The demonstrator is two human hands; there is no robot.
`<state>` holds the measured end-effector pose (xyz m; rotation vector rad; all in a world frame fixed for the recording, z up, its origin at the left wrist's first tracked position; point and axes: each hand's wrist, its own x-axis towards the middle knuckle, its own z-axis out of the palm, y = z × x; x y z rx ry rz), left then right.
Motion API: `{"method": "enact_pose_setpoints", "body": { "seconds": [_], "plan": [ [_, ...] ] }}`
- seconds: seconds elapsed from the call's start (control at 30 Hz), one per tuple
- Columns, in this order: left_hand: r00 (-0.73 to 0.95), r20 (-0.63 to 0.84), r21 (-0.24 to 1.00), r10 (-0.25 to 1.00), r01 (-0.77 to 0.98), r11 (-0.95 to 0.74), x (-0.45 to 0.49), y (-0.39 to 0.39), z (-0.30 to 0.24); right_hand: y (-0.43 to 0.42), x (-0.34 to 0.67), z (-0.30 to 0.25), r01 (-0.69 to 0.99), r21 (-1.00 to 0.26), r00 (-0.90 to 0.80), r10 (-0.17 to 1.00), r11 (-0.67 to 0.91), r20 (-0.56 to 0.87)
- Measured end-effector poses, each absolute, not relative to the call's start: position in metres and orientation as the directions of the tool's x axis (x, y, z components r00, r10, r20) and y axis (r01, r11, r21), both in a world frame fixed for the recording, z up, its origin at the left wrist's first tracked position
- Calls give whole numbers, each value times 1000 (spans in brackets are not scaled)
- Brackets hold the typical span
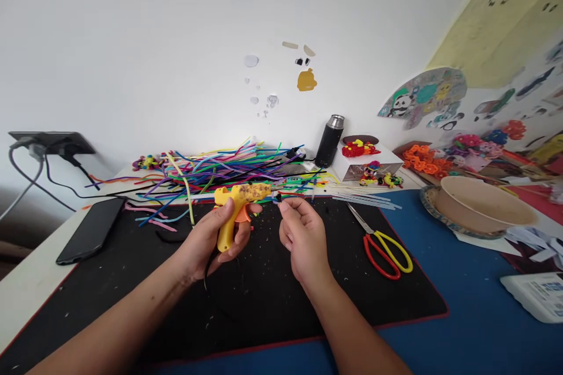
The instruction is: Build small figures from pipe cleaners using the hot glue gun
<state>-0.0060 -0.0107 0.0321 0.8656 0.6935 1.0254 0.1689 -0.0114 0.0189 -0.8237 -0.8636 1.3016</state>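
Observation:
A yellow hot glue gun (237, 205) with an orange trigger is gripped in my left hand (220, 231), its nozzle pointing right. My right hand (303, 231) is closed in a pinch on a small black piece (278, 197) close to the nozzle tip; its exact kind is too small to make out. Both hands are above a black mat (264, 316) strewn with small scraps. Scissors (382, 249) with one red and one yellow handle lie on the mat, right of my right hand, blades slightly apart.
Many coloured pipe cleaners (220, 167) are heaped behind the mat. A black thermos (329, 140) and a white box (369, 164) with small figures stand behind on the right. A beige bowl (479, 205) sits at the right, a phone (92, 231) at the left, near a power strip (57, 142) with cables.

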Motion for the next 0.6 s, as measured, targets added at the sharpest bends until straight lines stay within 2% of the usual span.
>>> {"method": "enact_pose_setpoints", "body": {
  "seconds": [0.17, 0.37, 0.6],
  "plan": [
    [326, -46, 934, 944, -321, 156, -20, -6, 40, -13, 170, 21, -419, -899, 70, 992, 128, 109],
    [305, -30, 999, 952, 32, 21, -51, 1, 62, -14, 171, 20, -312, -932, 76, 983, 184, 169],
    [345, -30, 997, 938, 79, 3, -64, 1, 72, -18, 166, 15, -155, -959, 51, 971, 237, 232]
  ]
}}
